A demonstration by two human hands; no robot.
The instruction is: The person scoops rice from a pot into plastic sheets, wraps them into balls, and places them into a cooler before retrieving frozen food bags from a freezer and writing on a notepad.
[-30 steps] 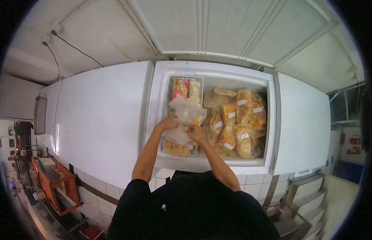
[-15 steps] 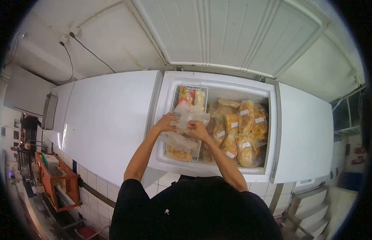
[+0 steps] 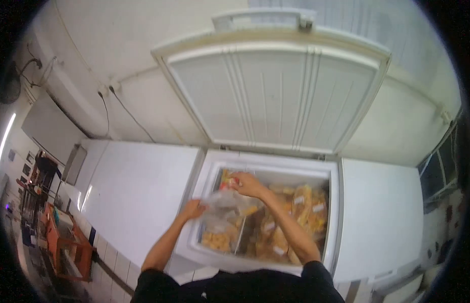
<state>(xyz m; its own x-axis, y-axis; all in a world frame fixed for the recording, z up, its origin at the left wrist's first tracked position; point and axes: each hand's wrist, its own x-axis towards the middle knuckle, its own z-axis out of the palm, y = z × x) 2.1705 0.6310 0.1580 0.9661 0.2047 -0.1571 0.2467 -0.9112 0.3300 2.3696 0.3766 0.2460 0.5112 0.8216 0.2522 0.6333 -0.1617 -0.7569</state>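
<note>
My left hand (image 3: pixel 193 208) is closed on the edge of a clear plastic bag (image 3: pixel 219 208), which hangs over the wire basket at the left of the open chest freezer (image 3: pixel 335 212). Over the back of the basket, my right hand (image 3: pixel 249 185) has its fingers curled beside a red and yellow packet (image 3: pixel 226 185). Blur hides whether those fingers grip the packet or the bag. Pale yellow pieces of food (image 3: pixel 216 241) lie at the front of the basket. Right of it, several labelled bags of yellow-orange food (image 3: pixel 301 199) fill the freezer.
The freezer lid (image 3: pixel 270 96) stands raised against the wall. White closed freezer tops flank the opening on the left (image 3: pixel 139 197) and right (image 3: pixel 379 212). Two plugged cords run down the wall at the left. An orange wooden stand (image 3: pixel 65 242) is at far left.
My right hand has moved from the bag toward the back of the basket, and my left hand has shifted left with the bag's edge. The view has tilted upward.
</note>
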